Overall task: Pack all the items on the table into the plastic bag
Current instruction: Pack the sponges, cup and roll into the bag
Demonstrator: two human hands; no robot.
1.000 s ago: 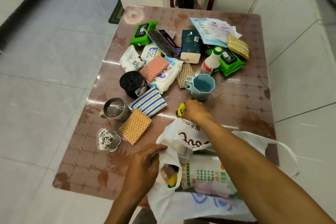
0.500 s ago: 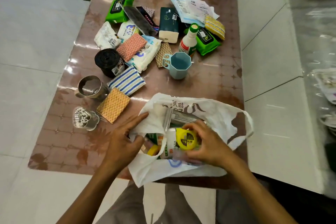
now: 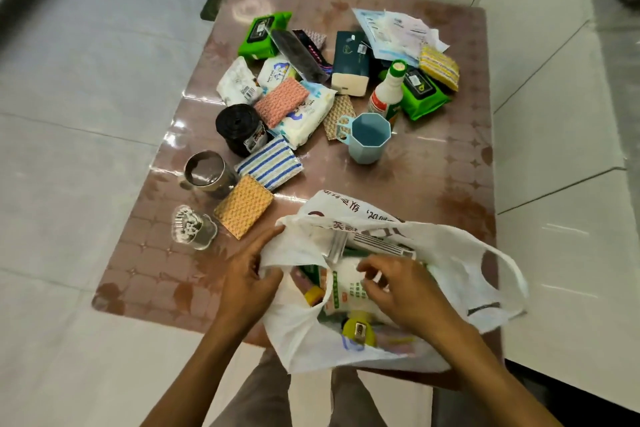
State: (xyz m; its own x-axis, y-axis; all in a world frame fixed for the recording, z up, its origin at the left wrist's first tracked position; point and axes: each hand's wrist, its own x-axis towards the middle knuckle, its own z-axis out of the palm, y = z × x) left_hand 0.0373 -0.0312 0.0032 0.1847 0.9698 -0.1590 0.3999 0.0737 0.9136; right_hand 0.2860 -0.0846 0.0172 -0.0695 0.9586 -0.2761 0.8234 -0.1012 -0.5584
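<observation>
Bag [image 3: 460, 263] sits at the table's [image 3: 433, 163] near edge; my left hand [image 3: 247, 282] pinches its rim. My right hand [image 3: 398, 288] hovers inside it, fingers loosely curled, empty. Yellow tape measure [image 3: 358, 329] lies inside.

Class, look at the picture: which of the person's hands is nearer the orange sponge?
Left. The left hand grips the bag's rim just below the orange sponge; the right hand is farther right, over the plastic bag.
</observation>
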